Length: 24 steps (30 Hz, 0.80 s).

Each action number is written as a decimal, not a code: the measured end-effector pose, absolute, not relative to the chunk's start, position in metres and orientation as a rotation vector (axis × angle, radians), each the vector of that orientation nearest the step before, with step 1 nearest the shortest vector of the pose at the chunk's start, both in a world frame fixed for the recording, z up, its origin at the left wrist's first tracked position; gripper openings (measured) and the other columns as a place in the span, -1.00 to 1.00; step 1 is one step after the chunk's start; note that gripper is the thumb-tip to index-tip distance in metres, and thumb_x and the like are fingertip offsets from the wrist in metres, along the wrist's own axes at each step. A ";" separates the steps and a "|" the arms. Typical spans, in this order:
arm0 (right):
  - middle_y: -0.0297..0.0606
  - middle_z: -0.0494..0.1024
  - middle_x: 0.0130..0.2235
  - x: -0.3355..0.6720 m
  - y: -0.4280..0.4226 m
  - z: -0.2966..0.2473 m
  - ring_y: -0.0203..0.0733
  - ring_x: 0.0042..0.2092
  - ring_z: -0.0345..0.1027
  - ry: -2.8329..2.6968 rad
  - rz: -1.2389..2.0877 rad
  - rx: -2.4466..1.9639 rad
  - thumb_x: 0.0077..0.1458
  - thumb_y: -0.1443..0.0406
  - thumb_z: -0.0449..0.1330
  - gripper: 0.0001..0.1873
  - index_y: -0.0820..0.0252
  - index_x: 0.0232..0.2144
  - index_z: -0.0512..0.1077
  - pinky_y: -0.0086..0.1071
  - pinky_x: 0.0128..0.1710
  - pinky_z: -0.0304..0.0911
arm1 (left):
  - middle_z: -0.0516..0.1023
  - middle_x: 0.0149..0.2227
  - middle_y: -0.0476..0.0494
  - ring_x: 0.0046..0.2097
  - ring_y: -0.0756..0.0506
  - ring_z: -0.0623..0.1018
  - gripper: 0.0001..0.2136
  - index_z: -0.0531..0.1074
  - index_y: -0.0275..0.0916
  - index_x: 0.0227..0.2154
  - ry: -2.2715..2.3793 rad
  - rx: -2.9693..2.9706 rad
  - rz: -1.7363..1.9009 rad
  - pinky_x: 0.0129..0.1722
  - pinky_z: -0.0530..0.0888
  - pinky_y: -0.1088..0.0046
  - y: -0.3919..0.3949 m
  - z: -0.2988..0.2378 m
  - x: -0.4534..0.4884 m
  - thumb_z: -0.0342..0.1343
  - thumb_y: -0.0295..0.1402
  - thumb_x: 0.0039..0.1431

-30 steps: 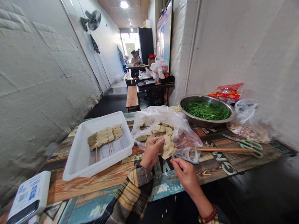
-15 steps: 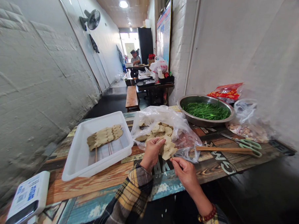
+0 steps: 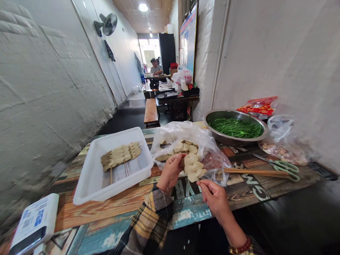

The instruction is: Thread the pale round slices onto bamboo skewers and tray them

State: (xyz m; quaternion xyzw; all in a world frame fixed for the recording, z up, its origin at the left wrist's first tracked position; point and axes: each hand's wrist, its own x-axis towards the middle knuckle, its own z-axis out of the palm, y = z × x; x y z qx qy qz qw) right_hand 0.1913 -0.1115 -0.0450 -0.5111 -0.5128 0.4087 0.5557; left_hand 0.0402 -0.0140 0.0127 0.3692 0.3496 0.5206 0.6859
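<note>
My left hand is closed in a pinch on the top slice of a skewer of pale round food slices. My right hand is closed on the thin stick at the skewer's lower end. The skewer is held just in front of an open clear plastic bag holding several loose slices. To the left, a white plastic tray holds several finished skewers lying side by side.
A metal bowl of green chives stands at the back right, with plastic bags beside it. A bundle of bamboo sticks and green-handled scissors lie to the right. A white device sits at the near left. A person sits far down the corridor.
The skewer has lifted a little and tilted more upright, with the slices pushed closer together. My right hand has moved slightly right and lower along the stick.
</note>
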 end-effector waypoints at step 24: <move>-0.50 0.18 -0.66 0.211 -0.115 -0.033 -0.43 -0.62 -0.10 -0.643 1.138 -0.953 -0.07 0.13 0.35 -0.70 0.24 -0.36 0.51 -0.49 -0.67 -0.22 | 0.56 -0.33 -0.16 -0.27 -0.14 0.50 -0.88 0.54 -0.23 -0.37 1.463 1.638 1.484 -0.18 0.37 0.33 0.028 -0.012 0.002 0.15 -0.45 -0.01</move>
